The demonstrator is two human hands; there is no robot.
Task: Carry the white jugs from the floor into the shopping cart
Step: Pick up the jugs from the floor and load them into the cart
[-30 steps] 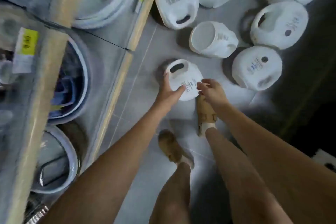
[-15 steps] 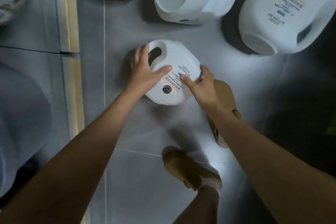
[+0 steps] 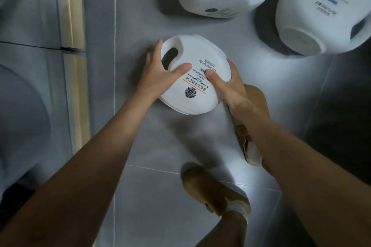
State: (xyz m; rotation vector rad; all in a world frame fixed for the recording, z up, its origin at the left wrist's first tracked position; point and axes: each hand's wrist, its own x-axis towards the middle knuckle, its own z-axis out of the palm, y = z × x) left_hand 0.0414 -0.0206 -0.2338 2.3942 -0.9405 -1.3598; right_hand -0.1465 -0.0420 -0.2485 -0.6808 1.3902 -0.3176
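Grey floor tiles bear several white jugs. Left hand and right hand clasp the nearest jug by its sides, apparently not yet lifted. No cart shows; the carrying seems barely begun.

The round white plastic jug nearest me is showing a black ring logo, a thin orange-red line, black lettering and a small blue patch. The larger white plastic jug to the right is wearing the same black print, orange line and blue patch. The grey tiled floor is gleaming pale, with lighter grout lines crossing it. A tan slip-on shoe is showing a white sock at its heel. A cream-yellow strip is running along the left.
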